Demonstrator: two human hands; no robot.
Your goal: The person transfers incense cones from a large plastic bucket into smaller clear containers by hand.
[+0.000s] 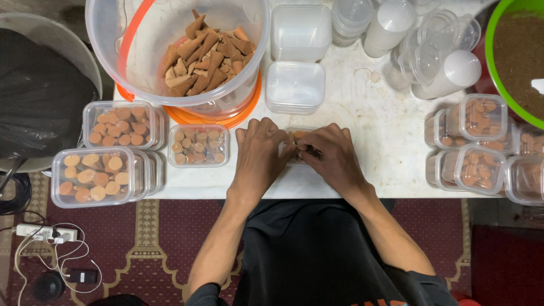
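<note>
Both hands are closed around a small clear plastic box (297, 137) of brown cones at the middle of the frame, near the front edge of the white desk (362, 124). The left hand (259, 152) cups one end, and the right hand (331, 154) pinches the other. The box looks light and thin-walled, probably flexes if squeezed (the cones likely crumble too), so I'd grip it by the sides and rim. It's mostly hidden; only a few orange-brown cone bases show between the fingers.
</note>
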